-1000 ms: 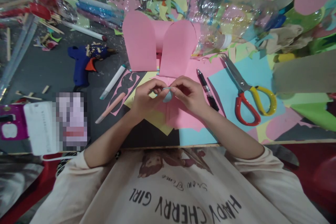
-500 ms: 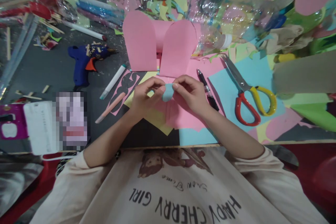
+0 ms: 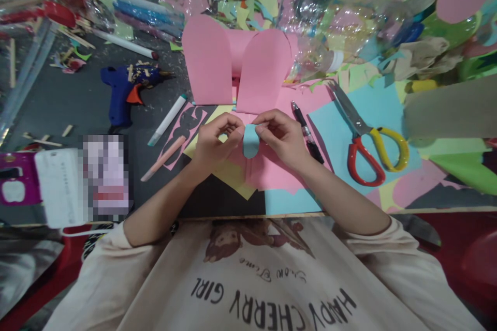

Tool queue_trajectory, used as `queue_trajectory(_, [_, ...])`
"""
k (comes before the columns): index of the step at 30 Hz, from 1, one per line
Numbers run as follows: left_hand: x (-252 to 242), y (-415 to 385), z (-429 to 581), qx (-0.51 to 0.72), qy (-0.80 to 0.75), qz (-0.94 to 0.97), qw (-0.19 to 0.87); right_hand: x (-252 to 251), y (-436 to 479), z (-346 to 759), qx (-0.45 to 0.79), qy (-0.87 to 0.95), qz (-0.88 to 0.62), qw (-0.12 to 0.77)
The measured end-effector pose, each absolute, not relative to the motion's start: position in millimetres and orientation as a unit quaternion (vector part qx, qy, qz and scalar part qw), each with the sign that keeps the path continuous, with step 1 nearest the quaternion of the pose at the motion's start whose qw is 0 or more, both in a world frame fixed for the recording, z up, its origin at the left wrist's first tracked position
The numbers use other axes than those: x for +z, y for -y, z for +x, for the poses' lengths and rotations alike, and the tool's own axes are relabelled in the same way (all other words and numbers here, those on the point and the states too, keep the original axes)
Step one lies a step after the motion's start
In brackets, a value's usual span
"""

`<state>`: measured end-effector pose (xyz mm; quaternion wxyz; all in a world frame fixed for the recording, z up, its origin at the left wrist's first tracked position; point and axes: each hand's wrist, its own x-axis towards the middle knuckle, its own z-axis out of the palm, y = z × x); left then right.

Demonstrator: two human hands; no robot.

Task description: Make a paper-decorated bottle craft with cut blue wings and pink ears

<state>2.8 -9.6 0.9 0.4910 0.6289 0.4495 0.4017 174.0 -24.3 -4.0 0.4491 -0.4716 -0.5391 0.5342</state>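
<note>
A small light-blue paper piece (image 3: 251, 144) with a rounded lower end is pinched at its top between both hands. My left hand (image 3: 219, 139) is closed on its left edge with thumb and forefinger. On the other edge, my right hand (image 3: 282, 137) grips it the same way. Under the hands lie pink paper (image 3: 285, 176) and yellow paper (image 3: 235, 178). Just beyond them stands a pink paper shape (image 3: 212, 64) with two rounded panels. A black pen (image 3: 306, 132) lies beside my right hand.
Scissors (image 3: 359, 132) with red and yellow handles rest on blue paper (image 3: 334, 114) at right. A blue glue gun (image 3: 128, 88), a green-tipped marker (image 3: 167, 120) and an orange marker (image 3: 163, 159) lie at left. Plastic bottles (image 3: 316, 57) and paper scraps crowd the back.
The blue paper piece has turned in my fingers, its rounded end now hanging lower and more of its face showing. Both hands have stayed nearly in place.
</note>
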Motion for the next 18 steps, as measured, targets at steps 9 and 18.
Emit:
queue_trajectory(9, [2.2,9.5,3.5,0.371,-0.474,0.630,0.490,-3.1,23.7,173.2,0.543,0.538,-0.465,0.447])
queue_trajectory(18, [0.6,10.8,3.5,0.371,-0.470,0.636,0.486,-4.4,24.1,173.8,0.547,0.538,-0.453,0.454])
